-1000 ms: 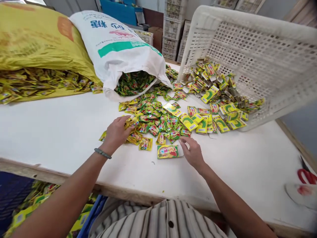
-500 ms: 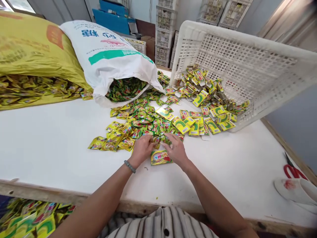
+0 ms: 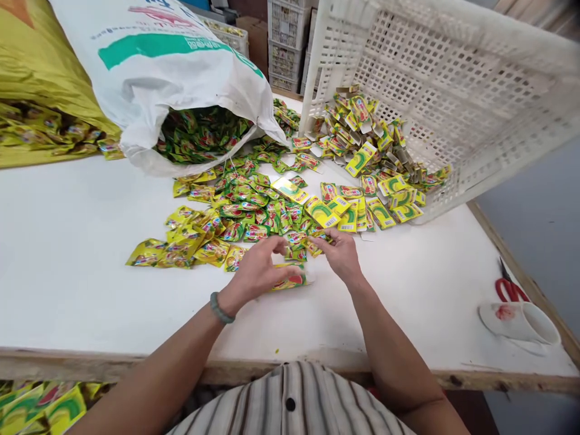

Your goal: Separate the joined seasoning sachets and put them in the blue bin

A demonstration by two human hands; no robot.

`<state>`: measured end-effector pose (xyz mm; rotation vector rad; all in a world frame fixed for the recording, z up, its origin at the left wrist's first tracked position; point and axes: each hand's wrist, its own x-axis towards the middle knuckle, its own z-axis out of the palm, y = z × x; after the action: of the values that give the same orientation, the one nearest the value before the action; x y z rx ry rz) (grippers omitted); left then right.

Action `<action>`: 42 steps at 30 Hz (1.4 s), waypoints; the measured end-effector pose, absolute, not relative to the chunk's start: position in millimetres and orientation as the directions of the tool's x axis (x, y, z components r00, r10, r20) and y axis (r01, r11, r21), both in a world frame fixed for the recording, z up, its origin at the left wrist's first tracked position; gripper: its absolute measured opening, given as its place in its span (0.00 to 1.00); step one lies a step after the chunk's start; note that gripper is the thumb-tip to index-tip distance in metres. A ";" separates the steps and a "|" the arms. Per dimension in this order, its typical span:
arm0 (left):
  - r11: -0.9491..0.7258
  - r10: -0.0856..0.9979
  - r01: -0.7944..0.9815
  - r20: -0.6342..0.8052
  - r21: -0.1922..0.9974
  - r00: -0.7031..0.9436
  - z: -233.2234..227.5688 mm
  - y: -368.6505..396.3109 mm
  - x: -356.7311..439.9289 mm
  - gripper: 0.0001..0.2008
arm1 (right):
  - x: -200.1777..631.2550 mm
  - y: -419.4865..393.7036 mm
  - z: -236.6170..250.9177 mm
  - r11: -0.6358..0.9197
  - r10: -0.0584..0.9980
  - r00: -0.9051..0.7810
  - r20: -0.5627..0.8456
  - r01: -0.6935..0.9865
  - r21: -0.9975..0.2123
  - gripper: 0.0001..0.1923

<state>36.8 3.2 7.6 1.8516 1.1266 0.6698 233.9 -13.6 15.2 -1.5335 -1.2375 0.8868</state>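
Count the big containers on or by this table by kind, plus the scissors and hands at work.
Sacks: 2, white sack and yellow sack
White crate: 1
Red scissors: 1
Hands: 2, left hand, right hand
Total: 6

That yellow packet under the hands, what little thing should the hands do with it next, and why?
Probably slip a small sachet into it. The left hand presses on the yellow packet lying flat on the white table, while the right hand pinches a small sachet at the near edge of the loose pile, right beside the packet.
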 end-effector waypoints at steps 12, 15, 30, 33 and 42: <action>-0.278 0.848 0.763 -0.224 0.583 0.480 4.9 -1.5 34.6 0.19 | 229.0 -13.7 8.6 -0.046 0.955 0.296 0.003 0.160 -0.986 0.19; -0.259 0.846 0.766 -0.245 0.589 0.474 6.6 -6.5 36.4 0.20 | 226.6 -13.5 5.0 -0.057 0.955 0.296 -0.019 0.118 -0.991 0.19; 0.276 0.873 0.118 -0.300 0.954 0.385 11.4 1.9 25.0 0.20 | 216.2 -16.2 9.0 0.018 0.966 0.255 0.037 0.078 -0.997 0.13; 0.298 0.896 -0.028 -0.270 0.954 0.353 10.1 1.2 26.3 0.20 | 219.8 -19.5 9.6 -0.008 0.980 0.197 0.033 0.204 -0.979 0.14; 0.155 0.883 0.171 -0.214 0.973 0.418 12.6 1.2 22.4 0.20 | 219.9 -22.5 0.0 0.011 0.961 0.252 0.113 0.374 -0.927 0.15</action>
<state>22.4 1.2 12.6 1.3416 1.0474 0.6739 219.9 -22.5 0.0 -1.5451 -1.2909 0.7540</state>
